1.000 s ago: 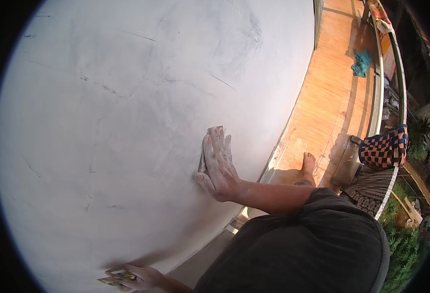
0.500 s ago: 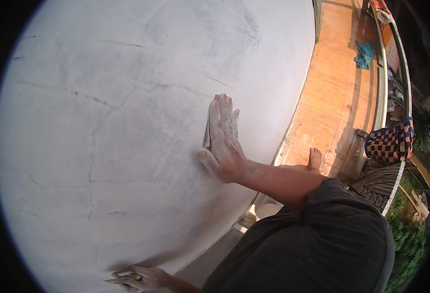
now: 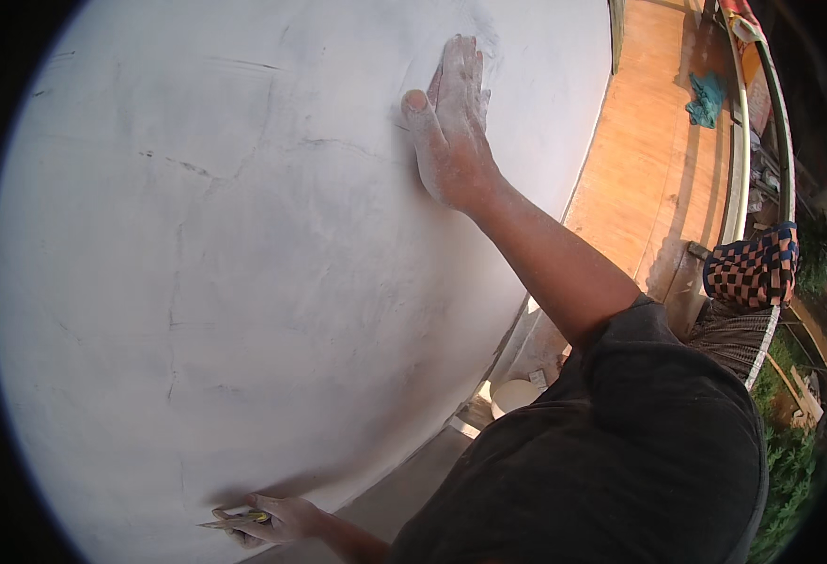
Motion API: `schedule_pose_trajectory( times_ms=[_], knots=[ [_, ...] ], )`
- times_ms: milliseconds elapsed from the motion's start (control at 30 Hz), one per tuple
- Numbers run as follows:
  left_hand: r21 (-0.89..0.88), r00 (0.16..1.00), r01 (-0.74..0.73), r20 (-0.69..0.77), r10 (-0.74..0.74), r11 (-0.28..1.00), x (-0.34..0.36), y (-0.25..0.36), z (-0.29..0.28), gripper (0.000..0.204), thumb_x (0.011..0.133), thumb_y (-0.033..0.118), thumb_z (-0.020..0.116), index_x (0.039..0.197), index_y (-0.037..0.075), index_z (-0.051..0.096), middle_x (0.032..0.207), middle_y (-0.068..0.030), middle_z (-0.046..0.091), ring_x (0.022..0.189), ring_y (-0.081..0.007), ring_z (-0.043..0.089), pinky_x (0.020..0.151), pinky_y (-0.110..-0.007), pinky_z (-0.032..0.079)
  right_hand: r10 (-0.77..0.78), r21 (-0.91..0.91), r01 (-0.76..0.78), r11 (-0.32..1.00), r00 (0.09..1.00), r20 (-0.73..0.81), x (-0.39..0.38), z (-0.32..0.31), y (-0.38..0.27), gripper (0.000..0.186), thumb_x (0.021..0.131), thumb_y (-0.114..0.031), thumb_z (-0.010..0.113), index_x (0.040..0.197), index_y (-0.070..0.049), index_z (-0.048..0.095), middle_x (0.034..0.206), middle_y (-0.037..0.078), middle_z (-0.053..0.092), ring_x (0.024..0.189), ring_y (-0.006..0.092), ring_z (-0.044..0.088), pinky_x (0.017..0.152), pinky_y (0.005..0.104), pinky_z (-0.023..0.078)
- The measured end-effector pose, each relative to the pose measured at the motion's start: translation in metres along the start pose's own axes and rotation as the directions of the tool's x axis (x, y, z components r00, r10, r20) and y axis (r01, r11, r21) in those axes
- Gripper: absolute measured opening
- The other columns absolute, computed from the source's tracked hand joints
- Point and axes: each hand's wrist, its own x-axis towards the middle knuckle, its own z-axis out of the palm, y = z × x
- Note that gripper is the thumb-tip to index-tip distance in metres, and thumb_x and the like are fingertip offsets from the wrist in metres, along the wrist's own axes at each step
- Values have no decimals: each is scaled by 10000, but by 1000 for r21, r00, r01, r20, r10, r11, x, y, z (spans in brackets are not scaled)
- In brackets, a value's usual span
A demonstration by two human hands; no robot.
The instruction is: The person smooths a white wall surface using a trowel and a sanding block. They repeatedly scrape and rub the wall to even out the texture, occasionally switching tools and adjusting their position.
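My right hand (image 3: 456, 127), coated in white dust, lies flat against the pale, cracked wall (image 3: 244, 244) high in the picture, fingers straight and close together over a thin flat pad, mostly hidden beneath it in this view. Low on the left, my left hand (image 3: 282, 520) is closed around a scraper (image 3: 221, 523) with a yellow bit on its handle, beside the wall.
On the right runs an orange tiled walkway (image 3: 634, 160) with a teal cloth (image 3: 705, 99) and a railing (image 3: 742, 169), over which hangs a checkered cloth (image 3: 750, 268). A white round container (image 3: 512, 398) sits low behind my body. Greenery lies beyond the railing.
My right hand has slid well up the wall, its arm stretching further. My left hand stays low with the scraper, shifted slightly.
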Motion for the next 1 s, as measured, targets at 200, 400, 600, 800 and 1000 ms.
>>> schedule_pose_trajectory(
  times_ms=[200, 400, 600, 800, 1000],
  knots=[
    [68, 997, -78, 0, 78, 995, 1, 1, 0, 505, 1011, 109, 593, 1501, 71, 481, 1374, -172, 375, 1293, -261, 405, 1003, -394, 444, -109, -144, 136, 980, 977, 181, -87, 20, 1, 1020, 995, -588, 470, 1573, 90, -28, 1651, 335, 16, 1542, 500, -45, 1194, 675, -41],
    [74, 980, -195, -27, 198, 978, 0, -3, 1, 511, 1023, 113, 586, 1500, -10, 454, 1338, -172, 422, 1193, -233, 412, 903, -356, 444, -90, -105, 102, 989, 990, 108, -44, 15, -4, 965, 1003, -541, 451, 1585, 78, -7, 1659, 320, 13, 1543, 495, -35, 1206, 653, -41],
    [109, 998, -49, -28, 52, 993, 1, 5, 2, 502, 1022, 115, 587, 1495, 1, 465, 1338, -156, 417, 1190, -224, 432, 892, -366, 466, -104, -27, 104, 994, 995, -3, -39, 18, 1, 696, 1040, -274, 401, 1612, 9, 123, 1680, 251, 97, 1565, 429, -7, 1212, 635, -48],
    [68, 1000, 4, -23, -2, 998, -1, 11, 3, 497, 998, 99, 560, 1487, 58, 483, 1412, -176, 370, 1271, -279, 438, 992, -392, 464, -111, 20, 110, 994, 993, 43, -55, 18, 10, 641, 1035, -206, 388, 1619, -44, 180, 1696, 196, 113, 1564, 444, 5, 1198, 669, -42],
    [114, 998, -54, -23, 57, 992, 2, 10, 3, 501, 1024, 147, 606, 1487, 2, 479, 1355, -160, 414, 1195, -226, 437, 930, -372, 448, -155, -65, 161, 985, 984, 87, -54, 20, 14, 709, 1078, -405, 302, 1609, 31, 127, 1685, 254, 82, 1552, 480, -26, 1191, 678, -13]
  ],
)
